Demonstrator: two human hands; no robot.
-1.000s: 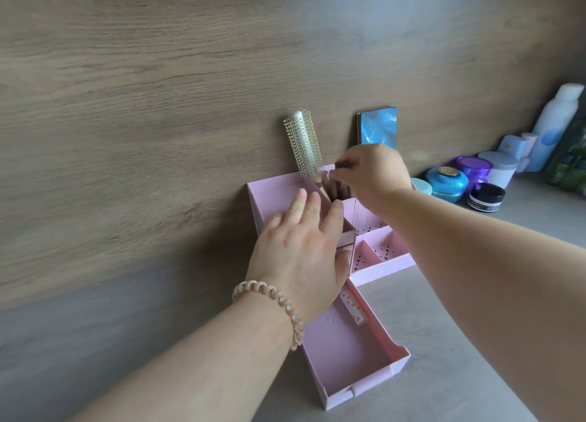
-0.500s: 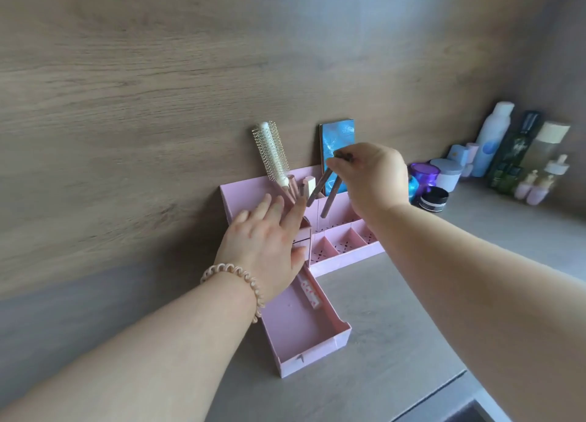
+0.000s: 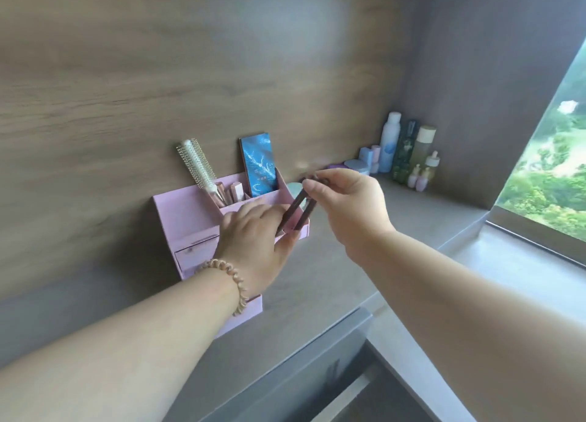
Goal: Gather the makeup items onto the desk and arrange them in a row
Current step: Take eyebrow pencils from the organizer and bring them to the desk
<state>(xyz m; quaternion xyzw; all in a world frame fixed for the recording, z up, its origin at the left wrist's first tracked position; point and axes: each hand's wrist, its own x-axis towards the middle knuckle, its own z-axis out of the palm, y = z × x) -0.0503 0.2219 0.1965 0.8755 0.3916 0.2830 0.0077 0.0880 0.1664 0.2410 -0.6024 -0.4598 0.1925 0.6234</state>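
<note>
Two dark slender sticks [image 3: 291,207] are pinched by the fingers of the right hand [image 3: 345,206] and held just above the pink organizer [image 3: 187,212], which stands at the back edge of the bench [image 3: 412,209]. The left hand [image 3: 253,247] is laid on the organizer, fingers relaxed, nothing grasped. No row is seen on the bench, so the task is judged barely begun. The round brush [image 3: 195,164], blue palette [image 3: 258,168] and pink tubes [image 3: 236,191] are yet to be taken out.

Soft daylight enters from the window [image 3: 551,180] at right; motion blur throughout.
</note>
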